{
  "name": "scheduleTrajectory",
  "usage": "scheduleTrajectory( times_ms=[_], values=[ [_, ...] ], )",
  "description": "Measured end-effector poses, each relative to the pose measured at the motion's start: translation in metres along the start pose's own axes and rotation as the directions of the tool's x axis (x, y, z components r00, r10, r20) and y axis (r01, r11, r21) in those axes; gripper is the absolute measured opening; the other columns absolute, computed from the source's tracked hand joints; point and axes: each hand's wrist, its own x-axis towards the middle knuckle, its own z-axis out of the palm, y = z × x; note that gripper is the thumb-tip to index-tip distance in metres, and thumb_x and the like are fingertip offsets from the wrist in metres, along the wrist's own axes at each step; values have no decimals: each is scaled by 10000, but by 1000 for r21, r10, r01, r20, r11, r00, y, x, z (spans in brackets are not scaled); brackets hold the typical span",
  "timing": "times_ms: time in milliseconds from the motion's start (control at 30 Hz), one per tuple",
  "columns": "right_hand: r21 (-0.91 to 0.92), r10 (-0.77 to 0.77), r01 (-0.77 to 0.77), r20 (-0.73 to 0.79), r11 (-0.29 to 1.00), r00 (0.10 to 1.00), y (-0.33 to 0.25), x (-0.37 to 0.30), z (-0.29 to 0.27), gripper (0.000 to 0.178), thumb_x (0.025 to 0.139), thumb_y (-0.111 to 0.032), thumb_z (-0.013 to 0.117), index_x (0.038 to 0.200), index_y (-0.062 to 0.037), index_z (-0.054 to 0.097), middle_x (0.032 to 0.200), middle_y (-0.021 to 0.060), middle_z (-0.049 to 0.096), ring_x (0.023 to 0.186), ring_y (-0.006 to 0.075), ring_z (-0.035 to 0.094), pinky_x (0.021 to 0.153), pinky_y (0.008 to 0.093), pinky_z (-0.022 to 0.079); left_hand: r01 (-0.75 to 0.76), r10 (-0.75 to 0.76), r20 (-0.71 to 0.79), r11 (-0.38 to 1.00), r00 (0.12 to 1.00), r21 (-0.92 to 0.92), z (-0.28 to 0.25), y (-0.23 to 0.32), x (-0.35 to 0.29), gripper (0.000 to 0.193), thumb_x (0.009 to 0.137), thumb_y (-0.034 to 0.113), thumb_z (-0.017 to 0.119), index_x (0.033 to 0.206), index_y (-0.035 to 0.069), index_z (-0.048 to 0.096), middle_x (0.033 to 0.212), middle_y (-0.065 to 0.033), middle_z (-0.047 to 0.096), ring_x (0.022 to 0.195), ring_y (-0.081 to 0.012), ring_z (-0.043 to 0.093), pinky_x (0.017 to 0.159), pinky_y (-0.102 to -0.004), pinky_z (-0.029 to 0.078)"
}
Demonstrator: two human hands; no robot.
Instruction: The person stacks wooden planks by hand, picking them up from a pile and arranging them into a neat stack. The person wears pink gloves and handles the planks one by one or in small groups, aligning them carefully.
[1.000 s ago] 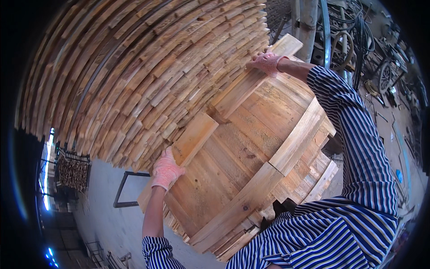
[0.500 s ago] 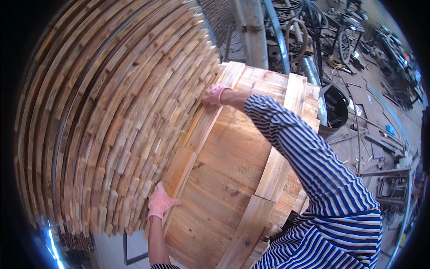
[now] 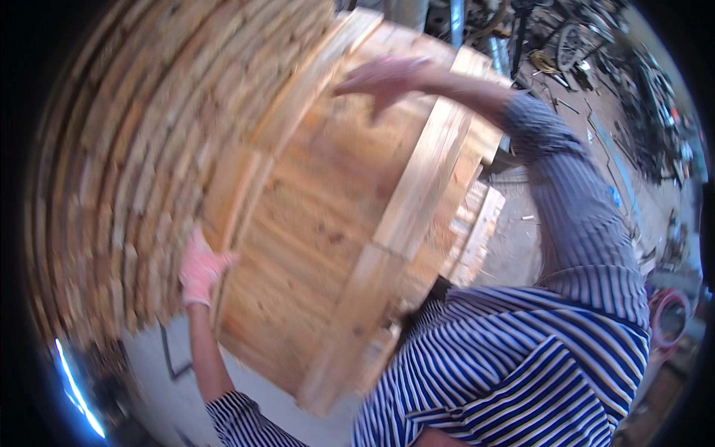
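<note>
A wooden panel (image 3: 305, 216) of planks with cross battens leans upright against a stack of similar panels (image 3: 149, 179) on the left. My left hand (image 3: 201, 272), in a pink glove, grips the panel's near-left edge, fingers behind it and thumb across its front. My right hand (image 3: 386, 78), also in a pink glove, hangs over the far part of the panel, blurred by motion. Its fingers are stretched out with the thumb apart, and nothing shows in it. Whether it touches the planks I cannot tell.
Another slatted wooden piece (image 3: 477, 231) shows just right of the panel. Cluttered metal parts lie along the far right, with a spoked wheel (image 3: 570, 48) among them. A pink coiled hose (image 3: 669, 320) is at the right edge.
My right hand has come off the panel's far-left edge and moved over its face. My left hand keeps its hold. The view has shifted, and the slatted piece at right shows more.
</note>
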Motion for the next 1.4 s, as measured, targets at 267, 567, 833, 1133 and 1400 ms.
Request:
scheduleTrajectory(
  times_ms=[267, 567, 833, 1133, 1400],
  values=[
    [-8, 203, -205, 194, 979, 960, -51, -172, 27, 1027, 528, -270, 934, 1460, -325, 505, 1370, 164, 505, 1333, 412, 455, 1117, 525, 403, -94, 112, 270, 992, 956, -81, -12, 72, -96, 1205, 549, 359, 988, 1509, -36, 376, 1398, -268, 580, 1298, -390, 571, 1093, -410, 470],
    [40, 208, -223, 242, 974, 948, -62, -162, 5, 1086, 519, -318, 976, 1486, -341, 481, 1318, 153, 535, 1278, 395, 490, 1066, 529, 424, -240, 305, 121, 893, 945, -381, -7, 79, -92, 1029, 617, 520, 919, 1380, -54, 535, 1288, -256, 661, 1209, -358, 640, 1030, -422, 493],
    [994, 130, 33, -46, 102, 990, -201, -69, -6, 1205, 824, -670, 738, 1661, -152, 42, 1667, 219, 230, 1465, 419, 377, 1156, 506, 369, -137, 313, -75, 181, 947, -974, -22, 184, -60, 803, 898, 698, 613, 1447, 113, 590, 1492, -143, 557, 1377, -270, 513, 1170, -407, 373],
    [952, 598, -181, -3, 247, 801, -119, -108, 35, 755, 943, -222, 711, 1576, -39, 342, 1049, 49, 600, 795, 95, 530, 664, 253, 451, 57, 279, -660, -940, 697, -337, 144, 265, -125, 814, 1023, 480, 581, 1625, 95, 191, 1351, -224, 610, 1280, -250, 587, 1060, -443, 526],
    [-22, 673, -675, -44, 738, 738, -40, -103, 59, 906, 947, -688, 509, 1572, -49, 364, 1491, 320, 468, 1193, 413, 589, 1018, 436, 468, 118, -12, 146, -531, 989, -839, 289, 98, -377, 550, 1000, 399, 639, 1432, 68, 559, 1292, -131, 663, 1169, -238, 652, 1093, -382, 488]
  ],
)
